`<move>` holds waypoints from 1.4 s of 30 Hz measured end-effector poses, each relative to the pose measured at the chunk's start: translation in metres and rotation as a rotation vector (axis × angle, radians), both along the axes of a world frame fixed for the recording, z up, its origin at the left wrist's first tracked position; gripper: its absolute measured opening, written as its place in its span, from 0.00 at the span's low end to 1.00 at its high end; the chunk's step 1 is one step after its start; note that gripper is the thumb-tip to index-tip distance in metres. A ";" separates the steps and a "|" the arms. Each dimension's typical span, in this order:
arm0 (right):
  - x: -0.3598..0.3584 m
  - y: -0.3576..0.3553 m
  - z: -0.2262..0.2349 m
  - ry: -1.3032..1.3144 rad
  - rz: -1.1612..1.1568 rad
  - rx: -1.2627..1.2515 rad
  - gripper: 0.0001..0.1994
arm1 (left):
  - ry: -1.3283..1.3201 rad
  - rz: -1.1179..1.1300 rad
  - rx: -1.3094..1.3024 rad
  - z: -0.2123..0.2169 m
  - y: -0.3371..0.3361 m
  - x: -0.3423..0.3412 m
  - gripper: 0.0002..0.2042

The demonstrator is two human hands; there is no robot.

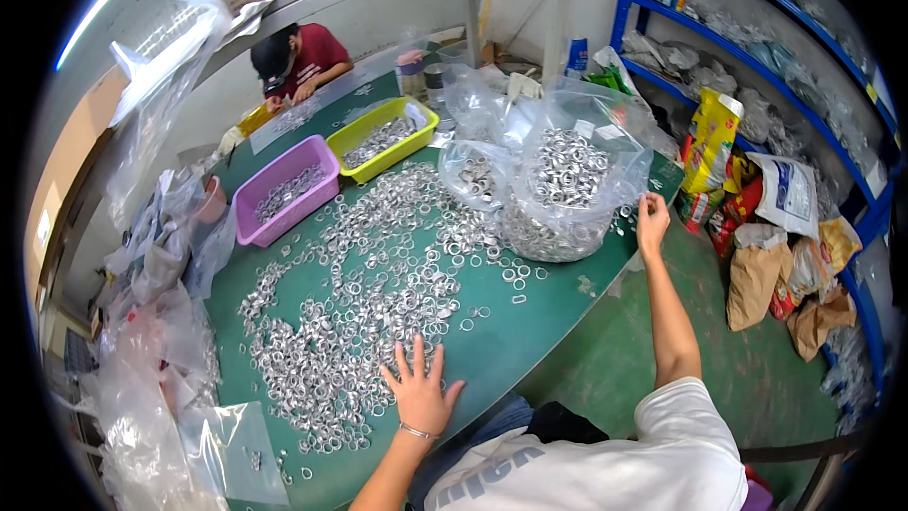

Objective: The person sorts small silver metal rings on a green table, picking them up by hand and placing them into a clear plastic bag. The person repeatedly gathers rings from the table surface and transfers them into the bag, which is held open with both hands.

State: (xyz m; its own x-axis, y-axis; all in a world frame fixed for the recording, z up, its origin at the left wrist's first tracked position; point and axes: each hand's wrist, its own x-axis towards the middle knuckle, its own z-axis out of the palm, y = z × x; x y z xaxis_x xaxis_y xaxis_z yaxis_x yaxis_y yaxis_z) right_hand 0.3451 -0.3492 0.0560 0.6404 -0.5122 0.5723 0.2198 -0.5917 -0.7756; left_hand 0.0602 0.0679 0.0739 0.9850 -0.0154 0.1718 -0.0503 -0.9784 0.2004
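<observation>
Silver metal rings [322, 360] lie loose in a wide spread over the green table. My left hand [422, 399], with a bracelet at the wrist, is open, fingers apart, at the near edge of this spread. On the right, my right hand [653, 224] is at the table's edge with its fingers pinched together. Whatever they hold, if anything, is too small to make out. A few small silver pieces [624, 214] lie just left of it. Beside them stands a large clear plastic bag [558, 237] full of rings, its mouth open.
A purple basin [243, 213] and a yellow-green basin [430, 123] hold more rings at the far left. Across the table a person in a dark red shirt [320, 52] bends over small pieces. Plastic bags [142, 360] crowd the left side; blue shelving [757, 61] and sacks [785, 194] stand right.
</observation>
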 end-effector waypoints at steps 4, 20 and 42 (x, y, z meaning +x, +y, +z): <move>0.049 -0.022 -0.007 0.280 -0.100 -0.388 0.11 | -0.062 0.006 0.110 -0.020 0.014 0.007 0.27; -0.152 0.196 0.068 -0.430 0.928 -0.460 0.12 | -0.126 0.360 0.035 -0.024 0.089 0.020 0.19; -0.100 0.294 0.026 -0.029 1.163 -0.756 0.14 | -0.177 -0.145 -0.219 -0.017 0.018 0.007 0.15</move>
State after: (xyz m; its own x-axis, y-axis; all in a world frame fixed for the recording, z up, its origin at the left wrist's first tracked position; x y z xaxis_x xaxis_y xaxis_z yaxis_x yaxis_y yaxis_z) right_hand 0.2455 -0.0549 0.0816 0.4639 0.7386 0.4892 0.8814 -0.3290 -0.3390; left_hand 0.0672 0.0864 0.0574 0.9299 -0.0974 0.3548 -0.2390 -0.8931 0.3812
